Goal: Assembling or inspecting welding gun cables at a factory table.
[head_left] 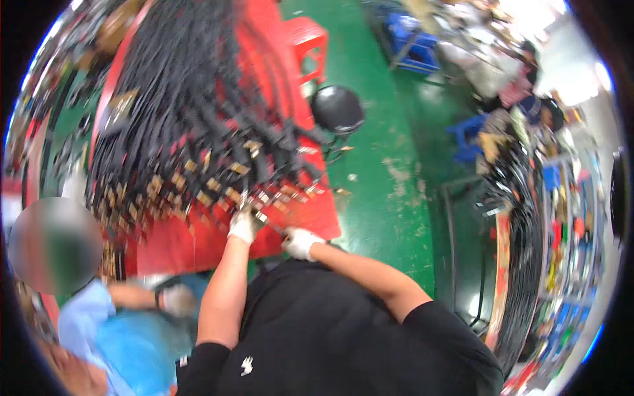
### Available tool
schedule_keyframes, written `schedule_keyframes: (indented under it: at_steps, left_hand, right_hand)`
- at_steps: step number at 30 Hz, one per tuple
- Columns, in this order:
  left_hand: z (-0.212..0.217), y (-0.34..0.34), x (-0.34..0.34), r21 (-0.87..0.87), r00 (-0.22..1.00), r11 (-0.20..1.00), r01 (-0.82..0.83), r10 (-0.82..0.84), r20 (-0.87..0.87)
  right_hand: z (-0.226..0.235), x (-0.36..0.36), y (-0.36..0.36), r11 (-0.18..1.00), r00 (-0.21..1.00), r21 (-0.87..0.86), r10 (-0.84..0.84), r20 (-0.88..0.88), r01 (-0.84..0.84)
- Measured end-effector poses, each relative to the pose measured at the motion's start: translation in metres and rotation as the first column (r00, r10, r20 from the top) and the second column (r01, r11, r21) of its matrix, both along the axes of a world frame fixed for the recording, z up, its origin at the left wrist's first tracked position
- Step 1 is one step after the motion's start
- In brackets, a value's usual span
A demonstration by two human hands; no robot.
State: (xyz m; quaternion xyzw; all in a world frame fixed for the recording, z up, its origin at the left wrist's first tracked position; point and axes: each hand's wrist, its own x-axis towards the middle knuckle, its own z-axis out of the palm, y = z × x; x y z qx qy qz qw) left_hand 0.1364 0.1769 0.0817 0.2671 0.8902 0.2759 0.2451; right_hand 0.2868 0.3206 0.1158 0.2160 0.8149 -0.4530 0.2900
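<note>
A thick bundle of long black belts (178,79) lies lengthwise over a red table (168,247), their gold and silver buckles massed toward the near end. My left hand (243,226), in a white glove, is closed at a silver buckle end of one belt at the edge of the bundle. To its right, my white-gloved right hand (301,243) is closed around the near end of a thin dark piece (274,226). That piece runs from the right hand up toward the left hand; blur hides whether it is a belt tip or a tool.
A co-worker in light blue (132,336) is close on my left, one gloved hand near the table edge. Beyond the table's right side are a red stool (307,43) and a round black stool (338,110). Further right stands a rack of black strips (522,284).
</note>
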Motion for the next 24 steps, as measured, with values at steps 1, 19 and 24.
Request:
schedule_keyframes:
  at_steps: [1, 19, 24]
  left_hand:
    - [-0.025, -0.007, 0.0, 0.345, 0.708, 0.751, -0.562, 0.222, 0.67]
    - [-0.096, 0.032, -0.021, 0.071, 0.191, 0.231, -0.97, 0.551, 0.812]
    - [-0.145, -0.003, -0.02, 0.103, 0.221, 0.268, -0.958, 0.462, 0.859]
  right_hand:
    - [0.002, -0.001, -0.005, 1.0, 0.999, -0.017, 0.019, -0.027, -0.02]
    - [0.027, -0.011, 0.006, 0.858, 0.944, -0.409, -0.228, 0.236, 0.31]
    - [0.003, 0.055, 0.022, 0.967, 0.996, -0.24, -0.092, -0.012, 0.086]
